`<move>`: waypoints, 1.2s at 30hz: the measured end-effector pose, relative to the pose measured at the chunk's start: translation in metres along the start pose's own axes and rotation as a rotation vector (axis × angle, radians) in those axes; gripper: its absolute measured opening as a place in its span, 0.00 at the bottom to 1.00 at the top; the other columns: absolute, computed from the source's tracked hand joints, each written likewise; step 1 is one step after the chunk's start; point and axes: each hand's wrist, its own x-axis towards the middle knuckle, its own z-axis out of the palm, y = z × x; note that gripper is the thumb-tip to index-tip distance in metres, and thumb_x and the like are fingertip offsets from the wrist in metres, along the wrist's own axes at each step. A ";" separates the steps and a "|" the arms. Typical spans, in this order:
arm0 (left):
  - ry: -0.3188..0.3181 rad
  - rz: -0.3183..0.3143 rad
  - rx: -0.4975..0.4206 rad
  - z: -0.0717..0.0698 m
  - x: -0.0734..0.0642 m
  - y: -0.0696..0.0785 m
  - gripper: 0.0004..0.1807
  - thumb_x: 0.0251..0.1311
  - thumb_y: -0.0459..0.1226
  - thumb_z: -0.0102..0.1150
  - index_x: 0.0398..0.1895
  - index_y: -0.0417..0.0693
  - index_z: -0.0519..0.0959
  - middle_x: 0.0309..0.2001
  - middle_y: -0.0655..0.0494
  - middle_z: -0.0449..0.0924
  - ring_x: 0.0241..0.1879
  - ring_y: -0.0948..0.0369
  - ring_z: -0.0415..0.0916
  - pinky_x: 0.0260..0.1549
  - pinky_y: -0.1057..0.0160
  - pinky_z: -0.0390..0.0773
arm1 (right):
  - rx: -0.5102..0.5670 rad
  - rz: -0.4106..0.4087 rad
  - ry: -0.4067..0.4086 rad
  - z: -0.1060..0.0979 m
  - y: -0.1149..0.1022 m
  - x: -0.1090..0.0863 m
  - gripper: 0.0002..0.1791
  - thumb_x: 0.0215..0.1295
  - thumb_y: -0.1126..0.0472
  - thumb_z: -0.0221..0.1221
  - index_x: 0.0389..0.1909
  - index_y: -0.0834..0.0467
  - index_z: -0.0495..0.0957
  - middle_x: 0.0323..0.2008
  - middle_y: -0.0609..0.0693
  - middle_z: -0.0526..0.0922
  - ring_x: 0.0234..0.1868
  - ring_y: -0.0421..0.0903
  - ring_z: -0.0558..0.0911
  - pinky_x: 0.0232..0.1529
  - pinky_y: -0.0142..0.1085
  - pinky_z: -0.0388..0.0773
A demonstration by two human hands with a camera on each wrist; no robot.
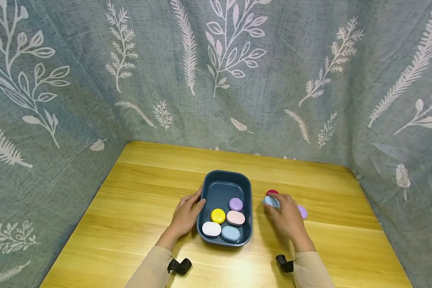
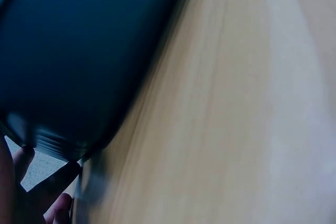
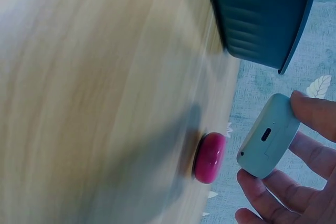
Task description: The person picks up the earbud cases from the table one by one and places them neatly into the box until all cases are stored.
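My right hand [image 1: 288, 216] holds a light blue earbud case [image 3: 270, 135] between thumb and fingertips, raised off the table. Its charging port faces the wrist camera. Just beyond it lies a magenta earbud case [image 3: 210, 158], and a lilac earbud case [image 1: 302, 212] is partly hidden behind the hand. With the thumb at the rim and fingers against the outer wall, my left hand [image 1: 185, 214] grips the left side of a dark blue bin [image 1: 225, 173]. Inside the bin's near half sit purple [image 1: 235, 204], yellow [image 1: 218, 216], pink [image 1: 235, 218], white [image 1: 211, 229] and blue [image 1: 231, 233] cases.
The wooden table [image 1: 147, 200] runs back to a grey-blue leaf-patterned curtain [image 1: 201, 100], which also hangs along both sides. Bare bin floor [image 1: 225, 192] shows toward the far end.
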 end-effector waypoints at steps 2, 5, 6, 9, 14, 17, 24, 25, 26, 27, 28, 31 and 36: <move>0.000 -0.002 0.001 0.000 0.000 0.001 0.31 0.75 0.64 0.45 0.79 0.75 0.63 0.70 0.52 0.73 0.73 0.51 0.63 0.68 0.37 0.61 | 0.002 0.000 0.000 0.000 -0.002 0.001 0.24 0.73 0.53 0.64 0.65 0.58 0.79 0.60 0.66 0.78 0.58 0.64 0.77 0.57 0.59 0.75; -0.001 -0.004 0.002 -0.001 0.000 0.001 0.31 0.75 0.64 0.45 0.79 0.76 0.63 0.71 0.52 0.73 0.73 0.50 0.63 0.68 0.36 0.61 | 0.006 -0.005 0.000 0.001 -0.004 0.001 0.24 0.72 0.53 0.65 0.65 0.57 0.79 0.60 0.65 0.78 0.58 0.63 0.77 0.57 0.58 0.75; -0.001 -0.004 0.000 -0.001 0.000 0.001 0.31 0.75 0.64 0.45 0.79 0.76 0.63 0.71 0.52 0.73 0.73 0.50 0.63 0.68 0.36 0.61 | 0.009 -0.007 0.000 0.001 -0.005 0.001 0.24 0.72 0.53 0.65 0.66 0.57 0.79 0.61 0.65 0.78 0.59 0.63 0.77 0.58 0.58 0.75; -0.007 -0.013 -0.003 0.000 -0.001 0.001 0.31 0.75 0.65 0.44 0.79 0.77 0.62 0.71 0.52 0.72 0.73 0.51 0.62 0.68 0.36 0.61 | 0.014 -0.013 -0.003 0.002 -0.009 0.001 0.25 0.72 0.52 0.65 0.66 0.57 0.78 0.61 0.64 0.77 0.60 0.63 0.76 0.59 0.58 0.74; -0.010 -0.014 -0.001 0.000 0.000 0.000 0.31 0.75 0.65 0.44 0.79 0.78 0.62 0.71 0.52 0.72 0.73 0.51 0.63 0.68 0.36 0.61 | 0.021 -0.004 -0.019 0.001 -0.015 0.000 0.26 0.72 0.51 0.65 0.66 0.57 0.78 0.62 0.63 0.77 0.61 0.63 0.76 0.61 0.59 0.74; -0.008 -0.005 -0.001 0.000 0.000 0.000 0.31 0.75 0.64 0.45 0.79 0.77 0.63 0.71 0.51 0.72 0.73 0.49 0.63 0.67 0.36 0.62 | 0.021 -0.001 -0.022 0.002 -0.018 0.000 0.26 0.72 0.50 0.65 0.66 0.56 0.79 0.62 0.63 0.77 0.60 0.63 0.76 0.61 0.59 0.74; -0.014 -0.024 -0.011 0.000 0.000 -0.001 0.31 0.74 0.66 0.45 0.78 0.80 0.62 0.71 0.51 0.72 0.73 0.51 0.63 0.68 0.37 0.62 | 0.025 -0.038 -0.014 0.003 -0.022 0.001 0.25 0.71 0.51 0.65 0.65 0.57 0.80 0.60 0.63 0.78 0.60 0.63 0.77 0.61 0.58 0.73; -0.013 -0.025 -0.011 0.000 0.000 -0.001 0.31 0.74 0.66 0.44 0.78 0.80 0.62 0.72 0.52 0.71 0.73 0.51 0.63 0.68 0.37 0.62 | 0.025 -0.041 -0.015 0.003 -0.022 0.001 0.25 0.72 0.51 0.65 0.65 0.57 0.80 0.60 0.63 0.78 0.60 0.62 0.77 0.61 0.58 0.73; -0.013 -0.025 -0.011 0.001 0.000 -0.001 0.31 0.74 0.66 0.44 0.78 0.80 0.62 0.72 0.52 0.71 0.73 0.51 0.63 0.68 0.37 0.61 | 0.026 -0.045 -0.013 0.003 -0.023 0.001 0.25 0.72 0.51 0.65 0.65 0.57 0.80 0.60 0.63 0.78 0.60 0.62 0.77 0.61 0.58 0.73; -0.014 -0.025 -0.011 0.001 0.000 -0.001 0.31 0.74 0.66 0.44 0.78 0.80 0.62 0.72 0.52 0.71 0.73 0.51 0.63 0.68 0.37 0.61 | 0.028 -0.049 -0.012 0.003 -0.024 0.001 0.25 0.72 0.51 0.65 0.65 0.58 0.80 0.60 0.63 0.78 0.60 0.62 0.77 0.61 0.58 0.73; -0.015 -0.025 -0.010 0.001 0.000 -0.001 0.31 0.74 0.66 0.44 0.78 0.80 0.62 0.72 0.52 0.71 0.74 0.51 0.62 0.68 0.37 0.61 | 0.030 -0.052 -0.011 0.003 -0.025 0.001 0.25 0.71 0.51 0.65 0.65 0.58 0.80 0.60 0.63 0.78 0.60 0.62 0.77 0.62 0.58 0.73; -0.017 -0.025 -0.008 0.001 0.000 -0.001 0.31 0.74 0.66 0.44 0.79 0.79 0.61 0.72 0.52 0.71 0.74 0.51 0.62 0.69 0.38 0.61 | 0.036 -0.059 -0.007 0.003 -0.027 0.001 0.25 0.71 0.51 0.66 0.65 0.58 0.80 0.60 0.63 0.78 0.60 0.62 0.77 0.62 0.58 0.72; -0.019 -0.026 -0.010 0.001 0.000 -0.001 0.31 0.74 0.66 0.44 0.79 0.79 0.61 0.72 0.52 0.71 0.74 0.51 0.62 0.69 0.38 0.61 | 0.048 -0.062 0.004 0.004 -0.030 0.001 0.25 0.72 0.51 0.66 0.65 0.57 0.80 0.60 0.62 0.79 0.60 0.61 0.78 0.61 0.57 0.73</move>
